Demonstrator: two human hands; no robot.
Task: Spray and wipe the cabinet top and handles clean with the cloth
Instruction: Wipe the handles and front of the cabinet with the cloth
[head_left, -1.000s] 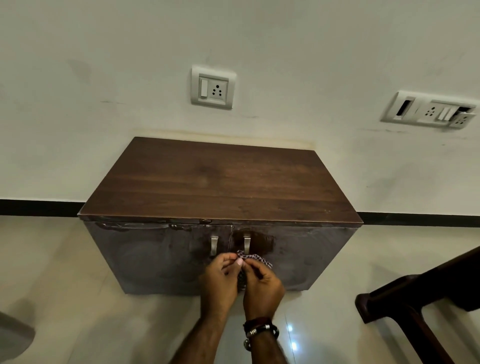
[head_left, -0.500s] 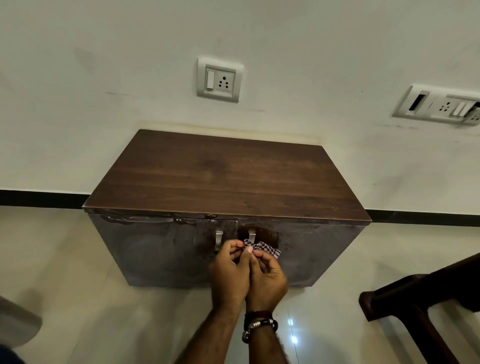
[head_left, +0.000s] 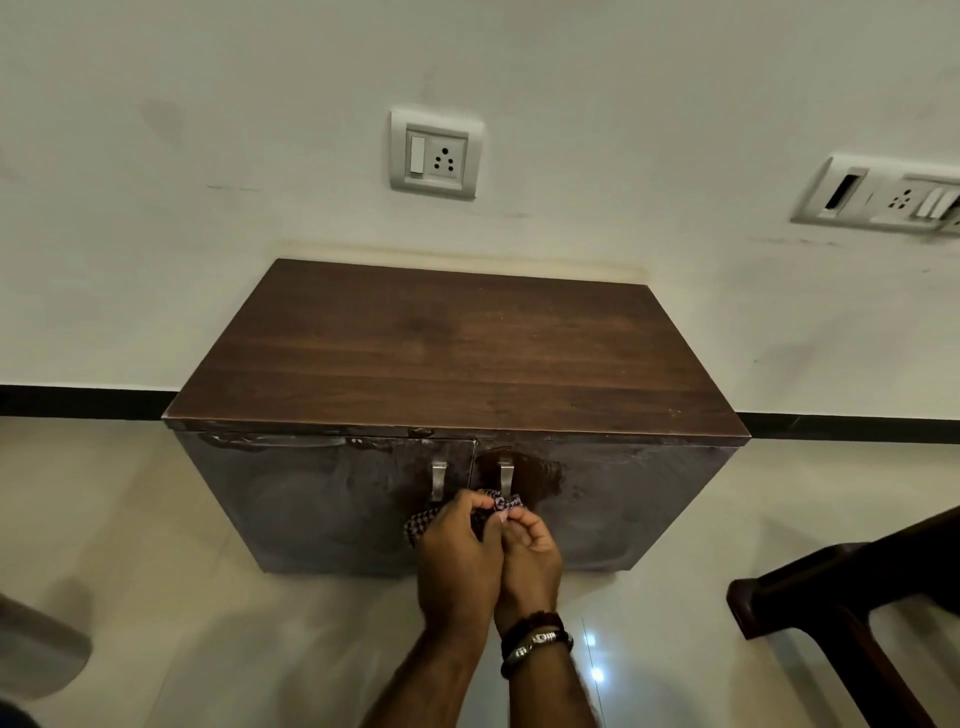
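Dark wood cabinet (head_left: 457, 353) against white wall, pale glossy floor tiles. I see left hand (head_left: 454, 556) and right hand (head_left: 530, 558) both pinching checked cloth (head_left: 496, 503) below right handle (head_left: 505, 475).

Checkered cloth (head_left: 498, 503); dark brown woodgrain cabinet top (head_left: 457, 353); silver handles (head_left: 439, 480).

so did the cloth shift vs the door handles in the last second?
Yes. The cloth, held in both hands, was bunched under the right handle; now part of it trails out left, below the left handle.
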